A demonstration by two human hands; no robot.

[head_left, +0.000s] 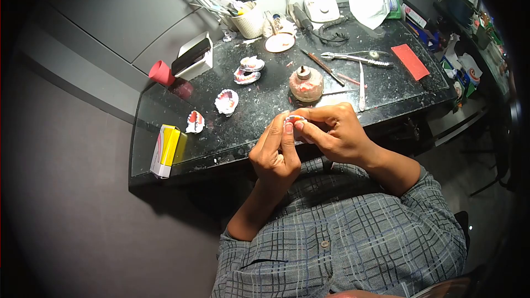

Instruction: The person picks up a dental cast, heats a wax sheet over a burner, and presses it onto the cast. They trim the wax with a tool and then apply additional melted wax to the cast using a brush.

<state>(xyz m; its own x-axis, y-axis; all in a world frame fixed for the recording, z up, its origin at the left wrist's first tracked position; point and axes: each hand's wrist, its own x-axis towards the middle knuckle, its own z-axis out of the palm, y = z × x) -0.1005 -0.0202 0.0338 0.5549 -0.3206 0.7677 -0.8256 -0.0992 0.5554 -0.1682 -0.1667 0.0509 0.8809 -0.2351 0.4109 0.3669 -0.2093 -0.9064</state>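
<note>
Close to the table's front edge, my left hand (276,152) and my right hand (343,137) meet around a small dental cast with red wax (296,118). Thumbs and fingertips of both hands press on it from either side, and they hide much of it. Just beyond the fingers stands a round glass spirit burner (306,85) with a metal neck. A wax knife with a brown handle (323,67), metal pliers (356,59) and a pale slim tool (362,87) lie to its right.
Left of the hands lie more dental casts (226,102), a smaller waxed piece (195,122) and a yellow-white box (165,150). A red wax sheet (410,62) lies at right. Behind are a pink cup (161,73), a tool basket (249,21) and a corded handpiece (302,16).
</note>
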